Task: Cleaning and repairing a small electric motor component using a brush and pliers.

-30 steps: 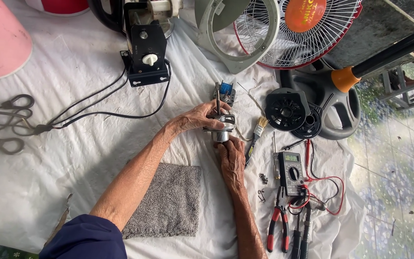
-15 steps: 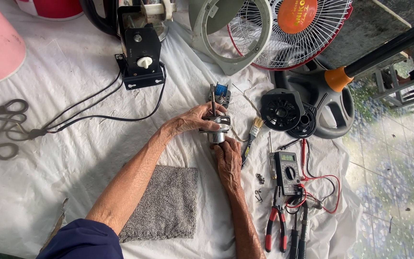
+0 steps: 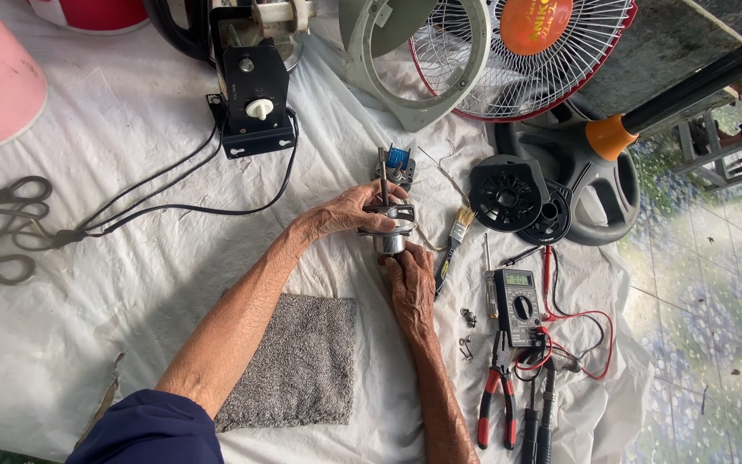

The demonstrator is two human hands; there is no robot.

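Observation:
A small metal fan motor (image 3: 391,225) with a shaft pointing away from me rests on the white sheet (image 3: 130,258) at the centre. My left hand (image 3: 349,212) wraps its left side and top. My right hand (image 3: 410,277) grips its near end from below. A part with a blue winding (image 3: 398,160) lies just beyond the motor.
A paintbrush (image 3: 452,242), multimeter (image 3: 518,306) with red leads, loose screws (image 3: 467,332), red-handled pliers (image 3: 495,393) and screwdrivers (image 3: 538,412) lie to the right. A grey cloth (image 3: 302,361) is near me. A black switch box (image 3: 256,103), fan grille (image 3: 508,60), black fan parts (image 3: 508,196) and scissors (image 3: 6,215) lie around.
Both hands stay on the motor; the view has shifted slightly, with no clear movement of the hands or the motor.

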